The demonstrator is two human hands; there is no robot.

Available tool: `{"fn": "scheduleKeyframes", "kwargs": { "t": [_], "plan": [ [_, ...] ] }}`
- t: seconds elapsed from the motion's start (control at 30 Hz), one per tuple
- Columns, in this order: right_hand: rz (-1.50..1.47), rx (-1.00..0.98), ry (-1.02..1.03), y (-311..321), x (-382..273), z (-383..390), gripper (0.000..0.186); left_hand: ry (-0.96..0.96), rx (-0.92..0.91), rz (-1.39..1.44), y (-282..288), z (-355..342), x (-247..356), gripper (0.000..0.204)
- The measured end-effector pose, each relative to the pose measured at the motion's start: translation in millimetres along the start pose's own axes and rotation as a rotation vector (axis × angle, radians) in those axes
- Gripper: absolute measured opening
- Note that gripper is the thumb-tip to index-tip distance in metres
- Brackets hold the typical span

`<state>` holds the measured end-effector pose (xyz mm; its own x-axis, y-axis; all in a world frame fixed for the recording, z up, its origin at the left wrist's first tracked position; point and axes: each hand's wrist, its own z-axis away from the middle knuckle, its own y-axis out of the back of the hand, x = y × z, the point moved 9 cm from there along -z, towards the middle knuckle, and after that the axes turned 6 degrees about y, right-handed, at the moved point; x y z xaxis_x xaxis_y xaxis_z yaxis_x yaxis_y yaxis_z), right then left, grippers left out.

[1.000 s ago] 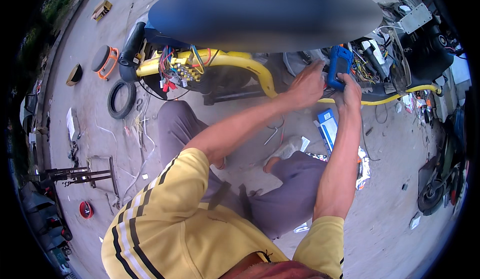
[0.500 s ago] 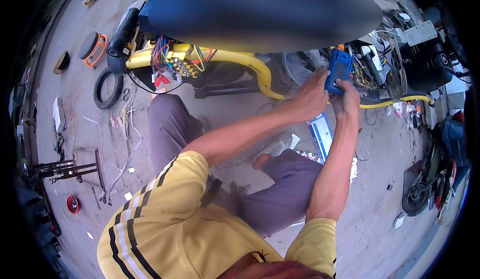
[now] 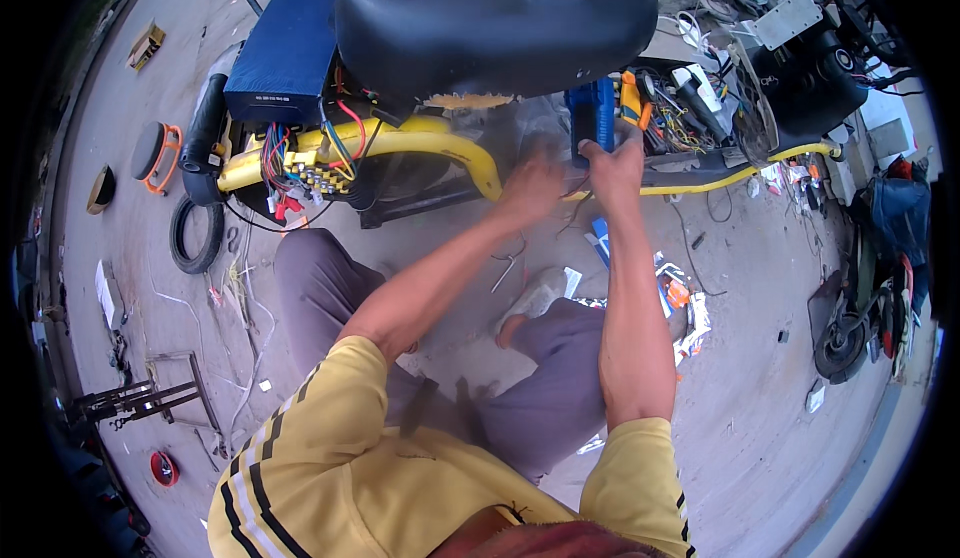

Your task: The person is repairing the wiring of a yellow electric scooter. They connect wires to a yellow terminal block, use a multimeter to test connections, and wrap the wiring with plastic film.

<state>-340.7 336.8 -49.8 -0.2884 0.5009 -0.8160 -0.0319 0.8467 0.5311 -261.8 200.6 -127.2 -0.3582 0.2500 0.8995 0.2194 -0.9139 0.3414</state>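
A blue multimeter (image 3: pixel 603 108) stands up in my right hand (image 3: pixel 617 166), whose thumb presses its lower front. My left hand (image 3: pixel 535 183) is just left of it and smeared by motion, so its fingers cannot be made out. Both hands are over the yellow frame tube (image 3: pixel 462 146) of a vehicle, below its black seat (image 3: pixel 490 28). Directly right of the multimeter is a yellow-and-orange tool (image 3: pixel 631 100). Farther left, coloured wires (image 3: pixel 275 153) run to a cluster of yellow connectors (image 3: pixel 322 176) on the frame.
A dark blue box (image 3: pixel 280 58) rests left of the seat. Tangled wires (image 3: pixel 680 108) fill the frame's right part. On the ground lie a small tyre (image 3: pixel 197 236), an orange-rimmed stool (image 3: pixel 160 158), a metal stand (image 3: pixel 165 393), a red round object (image 3: pixel 164 468) and scattered packaging (image 3: pixel 690 313).
The view has shifted, bringing more of the seat and blue box into sight. My left hand has come away from the multimeter, which stays in my right hand and now shows its side.
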Motion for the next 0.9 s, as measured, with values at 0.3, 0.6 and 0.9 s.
{"fn": "scheduleKeyframes", "kwargs": {
  "t": [0.3,0.6,0.9],
  "plan": [
    [0.019,-0.167,0.218,-66.2,-29.9,0.7,0.053,-0.193,0.215,0.281,17.0,-3.1,-15.7,0.066],
    [0.118,-0.174,-0.016,-36.2,-7.7,-5.5,0.036,-0.023,0.350,0.382,11.3,-17.8,-6.6,0.064],
    [0.243,-0.140,-0.066,-23.5,-3.1,-4.4,0.043,-0.494,0.536,-0.534,3.8,-2.4,61.8,0.051]
  ]
}}
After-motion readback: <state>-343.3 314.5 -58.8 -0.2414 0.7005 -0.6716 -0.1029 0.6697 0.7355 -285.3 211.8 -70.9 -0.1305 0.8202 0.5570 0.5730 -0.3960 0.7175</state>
